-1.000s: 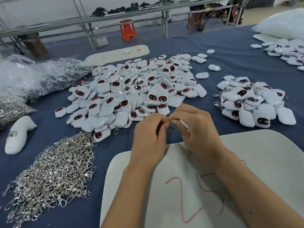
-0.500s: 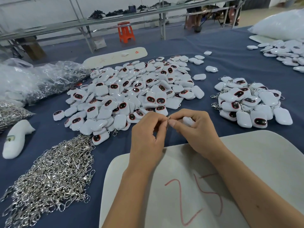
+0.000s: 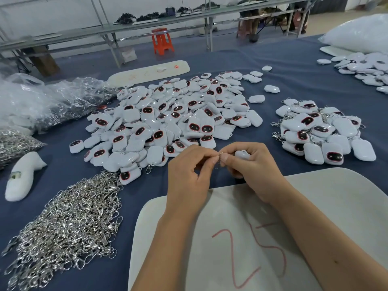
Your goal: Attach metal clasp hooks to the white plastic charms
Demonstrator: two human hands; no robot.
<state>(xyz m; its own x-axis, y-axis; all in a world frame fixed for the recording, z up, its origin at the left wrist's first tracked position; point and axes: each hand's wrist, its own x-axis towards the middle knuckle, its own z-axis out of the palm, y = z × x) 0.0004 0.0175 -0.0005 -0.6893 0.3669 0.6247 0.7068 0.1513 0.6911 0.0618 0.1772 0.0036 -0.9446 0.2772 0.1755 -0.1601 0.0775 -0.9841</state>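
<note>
My left hand [image 3: 189,175] pinches a small metal clasp hook [image 3: 219,158] between thumb and fingertips. My right hand [image 3: 254,171] grips a white plastic charm [image 3: 242,154], thumb and forefinger meeting the hook's ring. Both hands hover just past a white board [image 3: 327,206] marked "25" in red. A large heap of loose white charms [image 3: 168,118] with dark oval faces lies beyond the hands. A smaller pile of charms with hooks attached [image 3: 321,133] sits to the right. Loose silver clasp hooks [image 3: 67,225] are heaped at the lower left.
The blue cloth table [image 3: 283,76] also holds clear plastic bags [image 3: 52,99] at far left, a white moulded piece [image 3: 21,175], a long white board [image 3: 147,72] at the back, and more charms [image 3: 365,70] at far right. An orange stool [image 3: 162,40] stands behind.
The view has shifted slightly. The white charm now shows more above my right fingers, and both hands keep working the hook's ring at the same spot.
</note>
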